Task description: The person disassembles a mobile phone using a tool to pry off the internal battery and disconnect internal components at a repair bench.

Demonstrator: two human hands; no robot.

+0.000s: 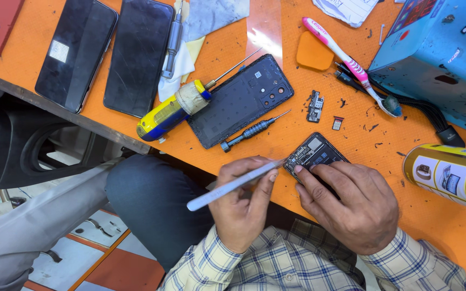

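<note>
Orange worktop (276,134) fills the upper and right part of the head view, its near edge running diagonally down from the left. An opened phone (314,153) with its circuit board exposed lies close to that near edge, directly before the person.

Left hand (244,202): grip closed around a pair of metal tweezers (233,184), the tips meeting the near left corner of the opened phone. Right hand (351,202): laid flat on the phone's near half, fingers spread and pressing it to the worktop; nothing is clamped in this grip.

Just beyond the phone lie a small dark screwdriver (254,130) and a black phone back cover (241,99), inner side up. A large screwdriver with a yellow and blue handle (171,110) rests against the cover's left edge. Two dark phones (109,54) lie face up side by side toward the far left corner. A small circuit part (314,106) and a card tray (337,123) sit to the right of the cover. A pink and white toothbrush (349,64) lies toward the far right, beside a blue box (438,54). A yellow spray can (451,175) lies on its side at the right edge. Cloth and paper scraps (211,16) sit at the far edge.
</note>
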